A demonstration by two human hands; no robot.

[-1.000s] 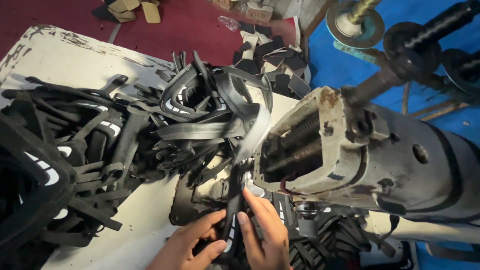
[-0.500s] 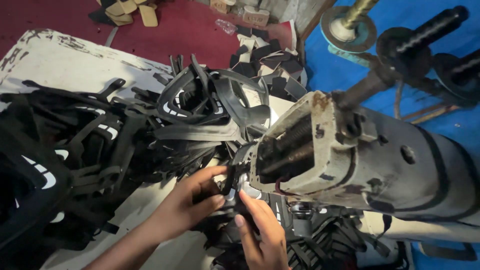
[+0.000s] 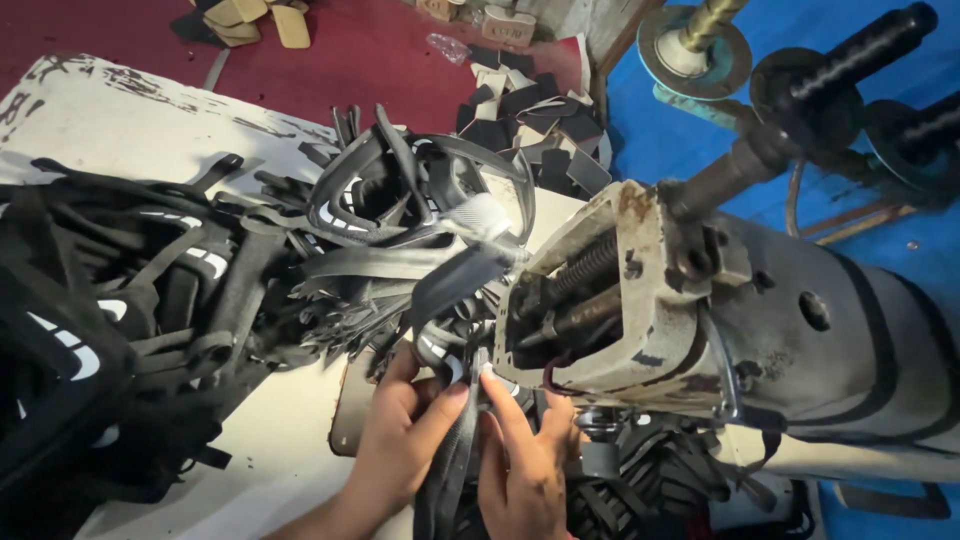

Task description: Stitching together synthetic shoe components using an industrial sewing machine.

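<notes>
Both grips, left hand (image 3: 400,440) and right hand (image 3: 522,465), pinch a flat black strap (image 3: 455,450)

Black rubbery strap piece (image 3: 450,470), matt with a dull sheen, pinched between left hand (image 3: 395,440) and right hand (image 3: 520,460). Heaped black straps with white markings (image 3: 150,300) at left, same matt synthetic look. Grey cast-metal sewing machine head (image 3: 700,310) at right, paint chipped, rust-stained, greasy; bare steel spring and rods inside. White painted tabletop (image 3: 120,130), scuffed and flaking. Far off, red cloth-like floor covering (image 3: 340,50), matt; blue painted surface (image 3: 650,130) far right.
</notes>
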